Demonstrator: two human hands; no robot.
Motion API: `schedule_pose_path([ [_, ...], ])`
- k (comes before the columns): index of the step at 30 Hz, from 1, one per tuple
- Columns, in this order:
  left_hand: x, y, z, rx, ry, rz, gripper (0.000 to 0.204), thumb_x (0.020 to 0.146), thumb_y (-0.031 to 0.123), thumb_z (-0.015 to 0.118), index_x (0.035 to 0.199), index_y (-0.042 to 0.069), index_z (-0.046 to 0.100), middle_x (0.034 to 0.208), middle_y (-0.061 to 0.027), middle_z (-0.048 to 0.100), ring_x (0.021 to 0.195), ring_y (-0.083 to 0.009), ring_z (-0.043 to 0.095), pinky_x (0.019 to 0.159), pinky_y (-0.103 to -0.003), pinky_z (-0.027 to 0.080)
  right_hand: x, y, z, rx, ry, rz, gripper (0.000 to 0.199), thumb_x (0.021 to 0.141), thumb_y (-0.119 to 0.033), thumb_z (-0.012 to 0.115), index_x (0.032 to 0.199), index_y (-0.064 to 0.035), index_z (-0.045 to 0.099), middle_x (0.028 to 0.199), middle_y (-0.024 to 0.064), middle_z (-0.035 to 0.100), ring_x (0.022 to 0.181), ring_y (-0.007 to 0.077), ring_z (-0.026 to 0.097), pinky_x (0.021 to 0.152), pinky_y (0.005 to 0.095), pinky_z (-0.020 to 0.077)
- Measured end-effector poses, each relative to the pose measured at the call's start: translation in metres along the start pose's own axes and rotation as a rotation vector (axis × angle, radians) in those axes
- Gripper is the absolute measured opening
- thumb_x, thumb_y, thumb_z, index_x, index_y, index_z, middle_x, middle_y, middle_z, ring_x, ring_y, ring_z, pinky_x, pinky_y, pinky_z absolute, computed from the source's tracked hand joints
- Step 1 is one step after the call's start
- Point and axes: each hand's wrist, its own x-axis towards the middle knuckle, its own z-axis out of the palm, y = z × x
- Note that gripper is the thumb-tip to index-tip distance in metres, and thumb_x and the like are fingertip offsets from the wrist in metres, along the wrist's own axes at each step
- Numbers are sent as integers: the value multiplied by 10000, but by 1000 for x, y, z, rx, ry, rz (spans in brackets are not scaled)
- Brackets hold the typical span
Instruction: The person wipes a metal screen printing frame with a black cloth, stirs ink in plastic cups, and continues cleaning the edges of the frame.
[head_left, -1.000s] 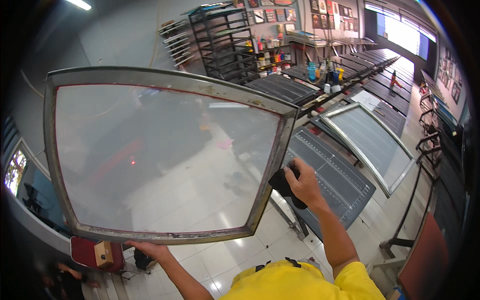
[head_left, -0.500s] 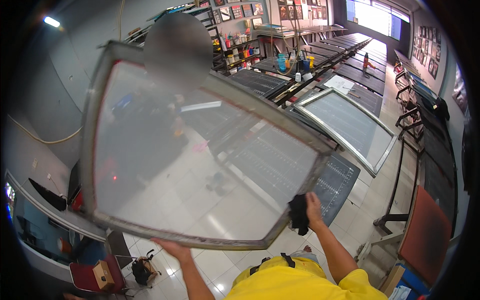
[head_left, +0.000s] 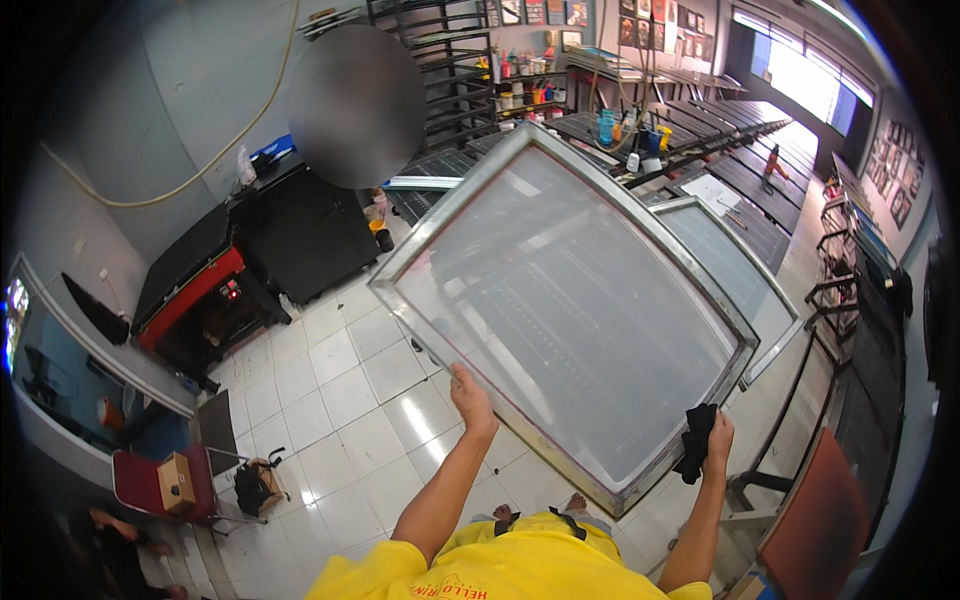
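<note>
A large screen-printing frame (head_left: 590,470), metal-edged with pale translucent mesh, slants in front of me at mid-view. My left hand (head_left: 472,402) is closed on its near left edge, the arm reaching up from below. At its lower right corner, my right hand (head_left: 718,442) grips a bunched black cloth (head_left: 695,445) that lies against the frame's edge. Whether those fingers also hold the frame itself is hidden. Behind it, partly covered, a second screen frame (head_left: 772,350) rests on the dark printing tables.
Long rows of black printing tables (head_left: 745,215) run away to the far right. A black and red machine (head_left: 190,265) stands at left. Nearer are a red chair (head_left: 135,480) bearing a cardboard box (head_left: 177,484), a black bag (head_left: 258,488) and a reddish board (head_left: 815,510). A dark-clothed person (head_left: 105,550) is at lower left.
The frame has swung to the right and turned, with both hands moving right along with it. The machine at left, hidden behind the mesh before, now shows.
</note>
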Motion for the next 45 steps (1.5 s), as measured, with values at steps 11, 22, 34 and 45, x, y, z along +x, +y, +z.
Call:
schedule_pose_path([
  [11,46,-53,38,251,60,25,601,969,515,434,916,-66,577,795,-105,564,773,-201,523,748,-329,441,37,15,6,148,-32,171,269,951,-179,443,899,10,626,758,88,620,594,192,606,517,333,516],
  [22,96,-92,39,422,159,13,745,929,585,425,1039,-134,585,1062,-299,620,1022,-405,591,888,-428,448,42,15,31,183,-34,294,228,895,-178,507,880,4,644,718,95,605,585,213,604,523,355,511],
  [34,97,-93,39,517,180,-59,751,921,612,405,1007,-106,611,1004,-293,633,982,-420,600,863,-465,450,41,13,38,198,3,311,212,886,-168,554,877,22,647,714,103,597,573,228,597,513,368,512],
  [45,93,-94,43,492,134,-41,750,940,592,378,964,-123,603,958,-310,626,946,-428,600,833,-460,452,46,19,32,83,80,209,275,896,-220,574,959,28,674,804,95,645,650,207,621,548,345,509],
])
